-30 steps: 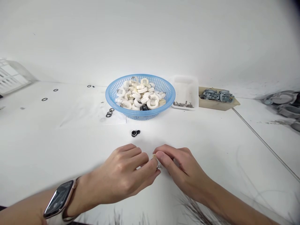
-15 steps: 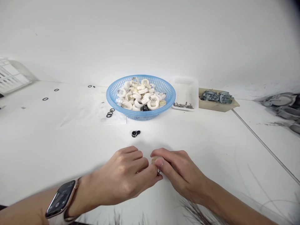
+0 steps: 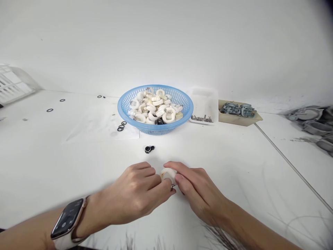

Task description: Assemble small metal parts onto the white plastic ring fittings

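Note:
My left hand (image 3: 139, 196) and my right hand (image 3: 196, 189) meet near the table's front, fingertips pinched together on a small white plastic part (image 3: 168, 173) with a tiny metal piece at its lower edge. A smartwatch (image 3: 66, 222) is on my left wrist. Just beyond the hands lies a small black ring part (image 3: 149, 149). Further back stands a blue basket (image 3: 125, 106) filled with several similar white curved parts.
Black O-rings (image 3: 120, 126) lie left of the basket, with more (image 3: 49, 110) scattered far left. A clear tray (image 3: 206, 104) of small metal pins and a cardboard tray (image 3: 239, 119) of grey metal parts sit to the right. Grey castings (image 3: 312, 116) are at the far right.
The white part now shows more between my fingertips, turned up toward the camera. Both hands stayed in about the same place.

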Demonstrator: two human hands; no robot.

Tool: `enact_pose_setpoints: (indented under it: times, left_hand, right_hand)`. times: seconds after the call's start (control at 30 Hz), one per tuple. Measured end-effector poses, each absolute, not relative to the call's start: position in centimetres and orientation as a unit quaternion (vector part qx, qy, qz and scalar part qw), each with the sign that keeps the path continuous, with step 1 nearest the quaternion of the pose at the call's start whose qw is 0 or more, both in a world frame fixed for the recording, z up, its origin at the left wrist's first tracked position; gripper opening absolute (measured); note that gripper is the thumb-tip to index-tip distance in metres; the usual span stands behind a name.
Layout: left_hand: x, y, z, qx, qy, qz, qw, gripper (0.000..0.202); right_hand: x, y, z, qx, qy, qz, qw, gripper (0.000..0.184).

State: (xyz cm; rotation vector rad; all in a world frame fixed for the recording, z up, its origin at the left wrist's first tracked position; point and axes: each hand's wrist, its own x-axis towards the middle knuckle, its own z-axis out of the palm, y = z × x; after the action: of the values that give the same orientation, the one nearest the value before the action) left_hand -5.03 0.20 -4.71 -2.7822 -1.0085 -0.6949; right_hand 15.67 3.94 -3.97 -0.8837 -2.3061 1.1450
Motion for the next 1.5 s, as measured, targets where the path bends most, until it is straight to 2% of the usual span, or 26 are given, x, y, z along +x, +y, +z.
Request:
enact_pose_setpoints:
  times: [0.23,0.47,0.6,0.8,0.93,1.07,1.33,1.5]
  left_hand:
    - [-4.6,0.8,-4.4,-0.912,-0.334,-0.216,0.096,0.008]
    - [-3.8,1.9,-3.8,-0.914,-0.316,-0.213,0.139,0.018]
    - [-3.8,2.0,-4.5,-0.907,-0.328,-0.23,0.132,0.014]
    - [-3.9,0.9,-5.1,-0.91,-0.329,-0.236,0.085,0.005]
    - [-4.0,0.8,-5.4,-0.908,-0.327,-0.25,0.078,0.011]
    - [-4.4,1.0,-5.6,-0.906,-0.327,-0.258,0.07,0.018]
    - [-4.4,1.3,-5.0,-0.917,-0.301,-0.253,0.068,0.006]
    - [-4.6,1.3,-4.9,-0.921,-0.296,-0.246,0.058,0.008]
  right_hand:
    - [15.9,4.0,-3.8,-0.352,-0.798,0.439,0.218,0.026]
    - [15.9,4.5,-4.9,-0.382,-0.725,0.511,0.261,0.027]
    - [16.0,4.9,-5.4,-0.394,-0.707,0.528,0.258,0.024]
    - [15.9,4.8,-5.6,-0.366,-0.806,0.405,0.231,0.014]
    - [15.9,4.8,-5.7,-0.351,-0.842,0.343,0.226,0.013]
    - [15.9,5.1,-5.7,-0.348,-0.849,0.331,0.22,0.013]
    - [15.8,5.1,-5.9,-0.337,-0.859,0.319,0.217,0.015]
    - [15.8,4.9,-5.7,-0.337,-0.855,0.331,0.215,0.014]
